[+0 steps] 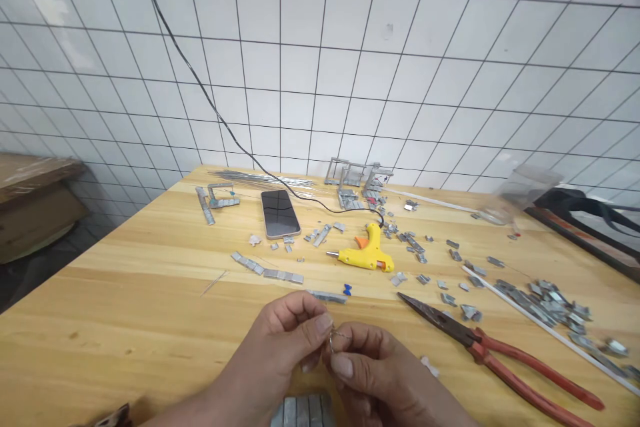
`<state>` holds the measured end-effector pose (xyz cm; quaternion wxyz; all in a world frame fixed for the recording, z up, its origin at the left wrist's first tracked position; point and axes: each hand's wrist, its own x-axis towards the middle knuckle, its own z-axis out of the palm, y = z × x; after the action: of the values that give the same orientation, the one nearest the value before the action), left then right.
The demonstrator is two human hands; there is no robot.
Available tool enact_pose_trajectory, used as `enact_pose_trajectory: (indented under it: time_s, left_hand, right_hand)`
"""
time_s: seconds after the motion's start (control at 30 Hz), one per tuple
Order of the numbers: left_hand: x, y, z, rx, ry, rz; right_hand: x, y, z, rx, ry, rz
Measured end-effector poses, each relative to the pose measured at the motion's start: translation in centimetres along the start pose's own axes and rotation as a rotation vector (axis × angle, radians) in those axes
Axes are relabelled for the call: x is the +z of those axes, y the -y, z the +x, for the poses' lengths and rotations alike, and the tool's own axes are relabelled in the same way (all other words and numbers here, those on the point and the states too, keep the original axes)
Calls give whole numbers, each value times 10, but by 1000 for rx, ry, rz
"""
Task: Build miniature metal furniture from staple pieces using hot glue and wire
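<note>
A thin, bent piece of metal wire sits pinched between the fingertips of both hands. My left hand closes thumb and forefinger on its left side, while my right hand pinches it from the right with curled fingers. Beneath them, at the bottom edge, a block of grey metal strips is partly hidden. Just beyond the fingers lie a flat grey strip and a small blue piece. Long-nose pliers with red handles rest to the right of my right hand.
A yellow glue gun with a black cord lies mid-table. Behind it are a phone, a bundle of wires and small grey frames. Grey clips spread on the right beside a white stick. A tiled wall stands behind.
</note>
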<state>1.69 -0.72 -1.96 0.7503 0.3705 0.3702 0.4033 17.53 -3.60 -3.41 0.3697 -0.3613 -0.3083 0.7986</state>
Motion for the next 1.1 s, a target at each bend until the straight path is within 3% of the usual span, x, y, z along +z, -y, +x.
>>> enact_pose_trajectory:
  time_s: [0.27, 0.47, 0.57, 0.67, 0.83, 1.1]
  left_hand:
    - [8, -3, -8, -25, -116, -54]
    - [11, -3, -10, 38, -126, 60]
    - [11, -4, -11, 71, -113, 105]
    - [7, -5, -9, 99, -118, 121]
    - [0, 0, -5, 110, -139, 128]
    - [10, 1, -11, 124, -132, 138]
  right_hand:
    - [3, -1, 4, -79, -36, -8]
    - [0, -12, 9, -92, -40, -10]
    - [3, -8, 6, -92, -127, -100]
    - [7, 0, -2, -209, -214, -311]
    - [6, 10, -8, -437, -294, -931]
    - [1, 12, 2, -1008, -215, -1495]
